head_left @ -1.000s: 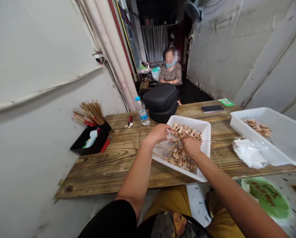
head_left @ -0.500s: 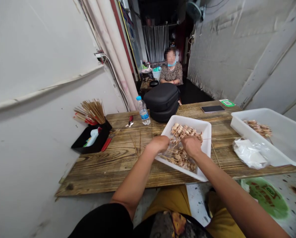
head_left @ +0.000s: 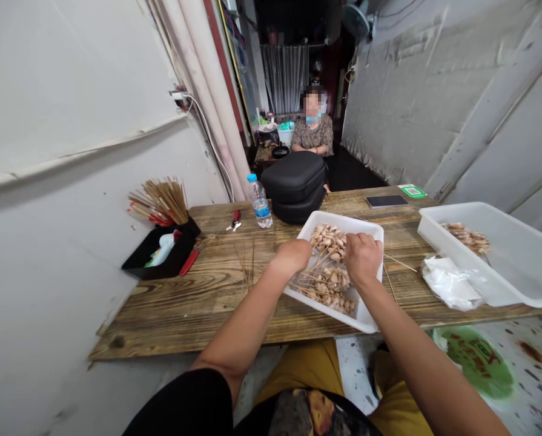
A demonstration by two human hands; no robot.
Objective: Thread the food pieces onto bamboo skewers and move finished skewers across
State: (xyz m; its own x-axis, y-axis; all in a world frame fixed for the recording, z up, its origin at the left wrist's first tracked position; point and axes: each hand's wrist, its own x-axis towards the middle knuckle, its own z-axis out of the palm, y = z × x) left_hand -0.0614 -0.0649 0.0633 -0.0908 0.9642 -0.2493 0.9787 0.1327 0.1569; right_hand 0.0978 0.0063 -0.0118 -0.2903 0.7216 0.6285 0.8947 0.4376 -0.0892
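Observation:
A white plastic tray [head_left: 303, 229] on the wooden table holds several skewers of pale tan, meat-like pieces [head_left: 329, 241], their bare sticks pointing left. Over its left side, my left hand [head_left: 293, 255] is closed; its fingertips are hidden, so what it grips does not show. My right hand [head_left: 364, 257] is closed over the tray's right side, around a thin bamboo skewer [head_left: 401, 263] whose bare end sticks out to the right past the rim. Left of the tray, a few bare bamboo sticks [head_left: 247, 263] lie on the table.
A black box [head_left: 138, 266] with bundled sticks [head_left: 161, 203] stands left. A water bottle [head_left: 261, 209], keys [head_left: 234, 225] and black case [head_left: 293, 184] sit behind. Rightward are a phone [head_left: 386, 201], plastic bag [head_left: 450, 281] and larger white bin [head_left: 507, 266]. A person [head_left: 313, 133] sits beyond.
My right hand has moved a little right and up, away from my left hand, and the skewer end reaches further right. My left hand has stayed almost in place.

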